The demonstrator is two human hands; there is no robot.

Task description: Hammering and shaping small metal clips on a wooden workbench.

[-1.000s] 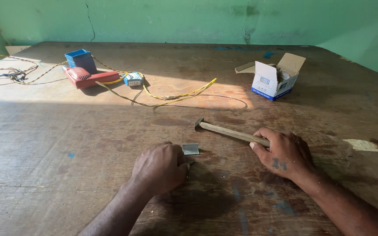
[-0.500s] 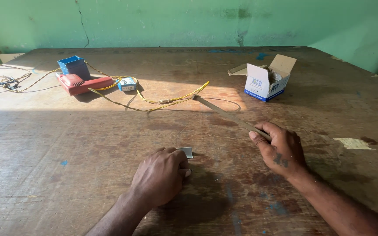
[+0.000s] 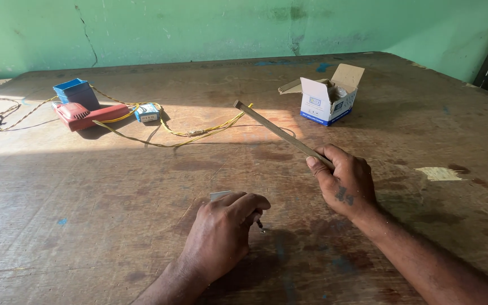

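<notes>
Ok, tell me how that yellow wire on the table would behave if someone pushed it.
The yellow wire is probably floppy: it lies in loose curves on the table. It would likely bend and drag rather than slide as one piece. It seems to run to the red tool, so a pull might tug that too.

left hand (image 3: 221,234): knuckles up, fingers (image 3: 252,206) curled — pinching shut
right hand (image 3: 345,181): raised, fist closed — thumb on top
forearms: both angled inward

Daylight, fairly bright. Sunlit band across far table (image 3: 142,68); near half in shade. Soft shadows beneath left hand (image 3: 221,234) and right hand (image 3: 345,183). Focus sharp; slight wide-angle bowing at edges. No glare.
</notes>
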